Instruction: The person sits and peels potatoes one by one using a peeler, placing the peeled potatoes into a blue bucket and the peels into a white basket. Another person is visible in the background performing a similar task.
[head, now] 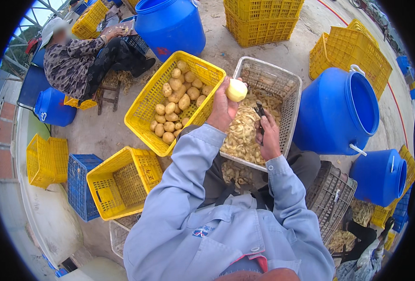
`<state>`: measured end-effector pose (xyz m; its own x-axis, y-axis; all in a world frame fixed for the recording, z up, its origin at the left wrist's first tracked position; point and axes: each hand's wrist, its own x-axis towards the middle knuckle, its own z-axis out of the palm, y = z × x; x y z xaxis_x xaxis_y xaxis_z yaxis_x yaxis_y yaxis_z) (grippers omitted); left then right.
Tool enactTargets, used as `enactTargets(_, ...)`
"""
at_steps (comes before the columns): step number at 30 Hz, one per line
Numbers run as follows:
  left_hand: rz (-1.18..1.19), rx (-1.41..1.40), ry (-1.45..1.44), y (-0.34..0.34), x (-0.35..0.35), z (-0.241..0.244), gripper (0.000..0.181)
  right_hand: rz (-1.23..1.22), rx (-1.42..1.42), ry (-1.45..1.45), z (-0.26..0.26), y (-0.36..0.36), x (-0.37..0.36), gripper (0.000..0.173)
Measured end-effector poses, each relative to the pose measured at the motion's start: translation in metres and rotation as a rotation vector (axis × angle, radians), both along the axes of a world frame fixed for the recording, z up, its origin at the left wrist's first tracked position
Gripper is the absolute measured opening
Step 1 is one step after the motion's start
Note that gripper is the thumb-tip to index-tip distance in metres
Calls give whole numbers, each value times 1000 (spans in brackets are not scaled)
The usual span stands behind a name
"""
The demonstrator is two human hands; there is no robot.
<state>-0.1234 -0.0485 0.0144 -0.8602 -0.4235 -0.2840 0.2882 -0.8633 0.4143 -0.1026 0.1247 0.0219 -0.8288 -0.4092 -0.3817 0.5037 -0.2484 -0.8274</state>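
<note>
A pale, peeled potato [236, 90] is held up in my left hand [223, 107], its skin gone on the visible side. My right hand [269, 135] grips a black peeler [260, 110], a short way from the potato. Below both hands stands a white plastic crate [296, 95] with many potato peelings [241, 135] in it. To its left, a yellow crate [137, 119] holds several unpeeled potatoes [184, 102]. My left hand is beside that crate's right rim. More peelings lie on the ground between my legs.
Blue plastic barrels [334, 109] stand close on the right, and another blue barrel [174, 28] is ahead. A tipped yellow crate [123, 186] lies at left near a blue crate [83, 186]. Stacked yellow crates [262, 24] stand farther off. A seated person [74, 63] works at upper left; another is at lower right.
</note>
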Motion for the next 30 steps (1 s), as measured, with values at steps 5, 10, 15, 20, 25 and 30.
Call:
enactTargets(5,-63,-21,20,2,3,2,28,52,248,483,-25,17,7,37)
enactTargets(10,-79,-8,12,0,4,-1,28,43,444,839,-17,18,6,49)
enactTargets(15,-105,34,1,2,5,3,33,54,567,904,-1,17,5,58)
enactTargets(20,-114,-119,8,3,5,3,33,77,537,967,17,7,0,57)
enactTargets(25,-153,-168,67,5,7,11,26,68,444,1002,21,3,-10,55)
enactTargets(30,-181,-267,60,3,7,8,28,117,449,984,21,8,-12,55)
